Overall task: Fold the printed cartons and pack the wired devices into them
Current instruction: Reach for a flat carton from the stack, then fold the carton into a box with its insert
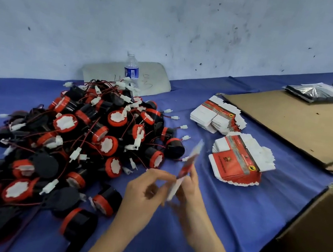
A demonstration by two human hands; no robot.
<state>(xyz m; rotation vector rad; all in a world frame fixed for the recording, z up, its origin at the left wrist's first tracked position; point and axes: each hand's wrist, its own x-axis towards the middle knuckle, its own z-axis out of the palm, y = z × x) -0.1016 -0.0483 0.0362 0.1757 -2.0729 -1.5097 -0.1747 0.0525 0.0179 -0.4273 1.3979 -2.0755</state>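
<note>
One flat printed carton (189, 164) stands edge-on above the blue-covered counter (224, 211), held between two hands just in front of the device pile. The left hand (146, 190) has its grip closed on the carton's lower part, pinching it between thumb and fingertips. The right hand (191, 192) lies against the carton's other face with its fingers pointing up. Motion blur hides its thumb, so I cannot tell whether that grip is closed on the carton.

To the left, the wired devices (85, 135) lie in one big heap, too many to count. They are black drums with red rims, thin red and black leads and white plugs. A few strays lie at the left edge.

To the right lie two fanned stacks of flat cartons, the near stack (240, 163) and the far stack (217, 118), close together but apart.

Beyond them lies one flattened cardboard sheet (303, 125) with one clear bag of dark items (314, 92) at its far end.

One brown shipping box (323, 233) stands at the right edge, and its inside is out of sight.

One water bottle (132, 70) stands upright behind the heap, before a grey board (157, 81) that leans on the wall.
</note>
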